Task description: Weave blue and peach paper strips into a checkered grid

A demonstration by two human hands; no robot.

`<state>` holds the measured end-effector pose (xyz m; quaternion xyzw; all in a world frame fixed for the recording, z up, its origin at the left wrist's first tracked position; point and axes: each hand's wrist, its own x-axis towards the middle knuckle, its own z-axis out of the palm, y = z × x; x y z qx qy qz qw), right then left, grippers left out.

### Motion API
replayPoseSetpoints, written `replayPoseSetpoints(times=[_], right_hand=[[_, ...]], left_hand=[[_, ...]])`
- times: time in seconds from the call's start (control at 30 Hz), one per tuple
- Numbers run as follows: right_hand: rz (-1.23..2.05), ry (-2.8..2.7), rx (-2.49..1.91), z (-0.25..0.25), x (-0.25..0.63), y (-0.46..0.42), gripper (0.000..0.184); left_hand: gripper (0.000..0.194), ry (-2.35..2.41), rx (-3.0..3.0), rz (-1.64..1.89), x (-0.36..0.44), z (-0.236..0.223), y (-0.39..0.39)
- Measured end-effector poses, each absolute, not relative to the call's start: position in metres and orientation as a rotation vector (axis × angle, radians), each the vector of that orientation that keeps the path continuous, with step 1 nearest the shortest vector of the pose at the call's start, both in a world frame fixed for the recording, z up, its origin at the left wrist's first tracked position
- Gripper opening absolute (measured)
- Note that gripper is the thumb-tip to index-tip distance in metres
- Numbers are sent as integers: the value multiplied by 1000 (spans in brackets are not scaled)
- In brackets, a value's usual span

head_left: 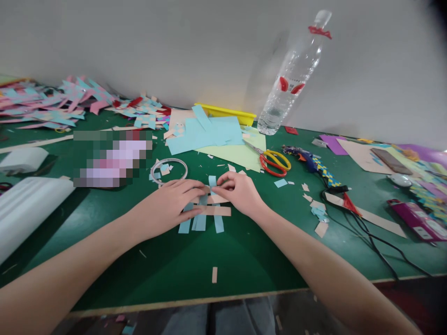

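A small lattice of flat, narrow light-blue paper strips (pixel 199 222) crossed by peach-coloured paper strips (pixel 220 211) lies mid-table, between the two hands. The left hand (pixel 181 197) rests over its left side, fingers spread and lowered onto the strips rather than clenched. The right hand (pixel 240 190) has its thumb and forefinger close together at the far end of the rightmost blue strip; whether they pinch it cannot be told.

The lattice looks partly formed: several crossings are made, while the blue ends hang loose and uneven on the near side, and gaps between strips seem yet to be closed.

Just beyond the left hand lies a thin white plastic ring (pixel 186 168); farther right lie scissors with red and yellow handles (pixel 261 151). Toward the green tabletop's (pixel 258 260) near edge there is room to shift the lattice, past one small peach paper scrap (pixel 214 275). Rightward, black cord (pixel 372 236) limits sliding.
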<state>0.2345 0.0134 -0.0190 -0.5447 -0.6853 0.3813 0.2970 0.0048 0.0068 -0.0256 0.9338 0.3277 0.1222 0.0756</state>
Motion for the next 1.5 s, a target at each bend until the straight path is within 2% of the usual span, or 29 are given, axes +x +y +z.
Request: replayPoseSetpoints(times=[0.13,0.3,0.47,1.5], right_hand=[[1019,-1835,-1426,-22,235,14,29],[1002,-1852,-1410,-21,236,13,18],[916,-1940,-1388,-16,237,11,29],[937,-2040,-1542,-14,237,11,42]], left_hand=[[42,977,2798,368,5,-25,7],[42,979,2798,378,5,-26,7],[41,965,2785,409,5,-26,7],[47,966,2756,430,7,-24,7]])
